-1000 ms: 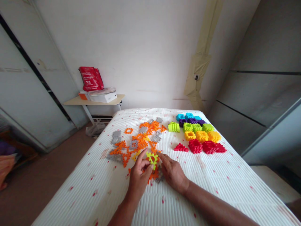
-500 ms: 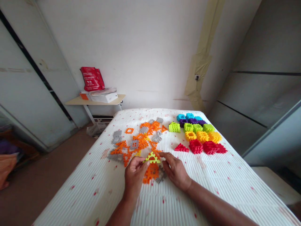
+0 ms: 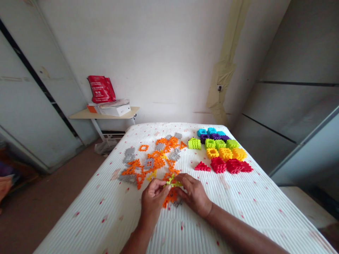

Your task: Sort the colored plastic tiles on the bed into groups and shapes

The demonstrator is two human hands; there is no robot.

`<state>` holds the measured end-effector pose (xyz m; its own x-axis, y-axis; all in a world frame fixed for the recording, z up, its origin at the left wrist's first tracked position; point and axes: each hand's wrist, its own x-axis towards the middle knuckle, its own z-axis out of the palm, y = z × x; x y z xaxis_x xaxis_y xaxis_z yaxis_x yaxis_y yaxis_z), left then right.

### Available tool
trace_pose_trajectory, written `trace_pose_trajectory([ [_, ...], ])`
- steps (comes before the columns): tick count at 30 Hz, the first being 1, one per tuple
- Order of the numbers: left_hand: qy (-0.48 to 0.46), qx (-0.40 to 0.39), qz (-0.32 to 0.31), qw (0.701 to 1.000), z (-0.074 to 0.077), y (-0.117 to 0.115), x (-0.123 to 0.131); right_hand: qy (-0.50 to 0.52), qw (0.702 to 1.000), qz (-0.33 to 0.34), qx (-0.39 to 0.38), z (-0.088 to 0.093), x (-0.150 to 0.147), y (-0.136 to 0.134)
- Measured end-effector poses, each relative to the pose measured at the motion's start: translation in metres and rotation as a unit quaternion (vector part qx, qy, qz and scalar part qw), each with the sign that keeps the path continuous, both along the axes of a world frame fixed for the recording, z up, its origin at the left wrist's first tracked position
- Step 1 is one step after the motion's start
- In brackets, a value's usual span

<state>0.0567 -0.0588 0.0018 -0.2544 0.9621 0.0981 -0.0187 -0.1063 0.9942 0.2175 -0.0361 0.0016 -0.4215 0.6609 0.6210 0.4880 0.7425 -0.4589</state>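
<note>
Between my two hands is a lime green triangular building piece (image 3: pixel 171 181) with notched edges and an opening in its middle. My left hand (image 3: pixel 153 197) pinches its left corner between thumb and fingers. The curled fingers of my right hand (image 3: pixel 195 194) close round its right corner and partly cover it. Right below lie orange notched pieces (image 3: pixel 169 198) and a grey piece (image 3: pixel 178 202), partly hidden by the hands. A loose pile of orange (image 3: pixel 159 160) and grey pieces (image 3: pixel 149 163) spreads beyond my left hand, with a yellow piece (image 3: pixel 152 175) close to its fingers.
Stacks sorted by colour stand on the right of the bed: red (image 3: pixel 218 165), yellow (image 3: pixel 225 154), lime green (image 3: pixel 210 143), purple (image 3: pixel 204 138) and blue (image 3: pixel 201 132). A lime triangle stack (image 3: pixel 194 143) and a red triangle (image 3: pixel 202 167) lie nearer the middle. A side table (image 3: pixel 79 114) holds a red bag (image 3: pixel 101 89).
My right hand has moved left onto the lime triangle, its fingers now closed at the right corner. The triangle looks more tilted. The view has shifted slightly.
</note>
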Motion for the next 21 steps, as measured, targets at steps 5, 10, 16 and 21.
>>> trace_pose_trajectory([
  [5,0.004,0.0,-0.006,1.0,-0.001,-0.001,-0.003,-0.002,1.0,0.004,-0.003,0.006,0.008,0.009],
  [10,0.006,-0.001,0.022,1.0,-0.002,-0.002,-0.009,-0.016,0.995,-0.091,-0.05,0.035,0.037,0.057],
  [16,0.006,-0.012,0.029,0.999,-0.004,-0.002,-0.011,-0.175,0.953,-0.223,-0.106,0.073,0.075,0.145],
  [21,0.015,-0.029,0.043,0.999,0.0,-0.005,-0.011,-0.23,0.936,-0.236,-0.123,0.081,0.089,0.193],
])
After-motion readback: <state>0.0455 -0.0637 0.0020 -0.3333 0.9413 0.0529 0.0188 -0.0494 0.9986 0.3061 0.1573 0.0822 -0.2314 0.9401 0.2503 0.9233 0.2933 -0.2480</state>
